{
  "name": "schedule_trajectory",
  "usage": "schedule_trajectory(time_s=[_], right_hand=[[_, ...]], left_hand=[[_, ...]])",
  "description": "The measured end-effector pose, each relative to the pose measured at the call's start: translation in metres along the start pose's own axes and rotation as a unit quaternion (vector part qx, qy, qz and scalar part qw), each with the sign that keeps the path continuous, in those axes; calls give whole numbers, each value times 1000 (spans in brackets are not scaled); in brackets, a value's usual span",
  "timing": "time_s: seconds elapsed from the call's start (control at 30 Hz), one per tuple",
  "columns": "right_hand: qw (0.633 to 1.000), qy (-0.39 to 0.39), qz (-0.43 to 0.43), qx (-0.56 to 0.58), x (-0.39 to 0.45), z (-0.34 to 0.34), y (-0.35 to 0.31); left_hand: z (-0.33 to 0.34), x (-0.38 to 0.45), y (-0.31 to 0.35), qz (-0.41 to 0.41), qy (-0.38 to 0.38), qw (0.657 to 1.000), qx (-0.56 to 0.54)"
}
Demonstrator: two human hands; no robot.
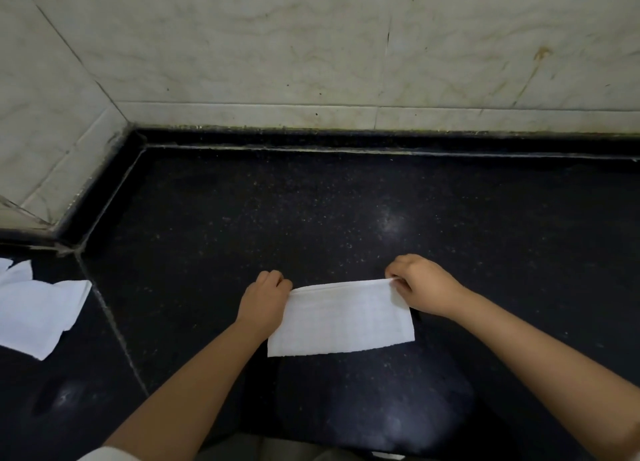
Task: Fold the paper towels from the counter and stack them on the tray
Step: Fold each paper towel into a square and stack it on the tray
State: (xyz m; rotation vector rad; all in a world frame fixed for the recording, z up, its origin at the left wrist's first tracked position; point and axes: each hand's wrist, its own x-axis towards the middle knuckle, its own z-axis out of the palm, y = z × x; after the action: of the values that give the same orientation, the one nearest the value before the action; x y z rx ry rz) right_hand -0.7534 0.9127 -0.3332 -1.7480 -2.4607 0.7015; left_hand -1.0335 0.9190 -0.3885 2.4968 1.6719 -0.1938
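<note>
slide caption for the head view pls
Both hands, left hand and right hand, pinch a folded paper towel on the black counter.

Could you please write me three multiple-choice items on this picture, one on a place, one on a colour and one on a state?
1. Where do the loose towels lie?
A. far left
B. far right
C. by the back wall

2. What colour is the counter?
A. white
B. black
C. brown

3. How does the right hand meet the folded towel?
A. hovers clear
B. presses flat
C. pinches its top corner

Answers: 1 A, they lie at the left edge. 2 B, dark speckled stone. 3 C, fingers close on the corner; the left hand grips the other.
</note>
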Motion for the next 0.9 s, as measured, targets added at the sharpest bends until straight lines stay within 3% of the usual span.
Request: schedule_trajectory(time_s=[0.1,0.17,0.23,0.33,0.4,0.53,0.6,0.67,0.77,0.87,0.9], right_hand=[[1000,13,-19,6,-3,-15,-2],[998,62,-21,-8,-2,-28,1],[987,156,-26,-14,-2,-42,6],[956,287,-67,-1,-11,-50,13],[947,310,-84,3,-22,-40,18],[968,246,-25,-51,-44,18,29],[985,157,26,-68,-55,50,31],[986,130,83,-58,-62,63,29],[962,172,214,8,-57,58,18],[937,120,327,10,-44,52,6],[935,98,340,15,-40,52,3]], left_hand=[[-15,1,4,28,-21,999,-1],[-35,6,7,-22,-6,1000,3],[-55,11,3,-15,88,995,-50],[-70,8,-7,65,254,962,-74],[-62,0,-4,90,274,956,-59],[-12,-22,8,123,178,976,-24],[12,-37,16,100,88,991,-5],[21,-46,24,49,36,998,-4],[13,-42,32,16,76,997,-10],[-1,-18,53,6,109,993,-44],[-7,-7,64,-11,86,995,-59]])
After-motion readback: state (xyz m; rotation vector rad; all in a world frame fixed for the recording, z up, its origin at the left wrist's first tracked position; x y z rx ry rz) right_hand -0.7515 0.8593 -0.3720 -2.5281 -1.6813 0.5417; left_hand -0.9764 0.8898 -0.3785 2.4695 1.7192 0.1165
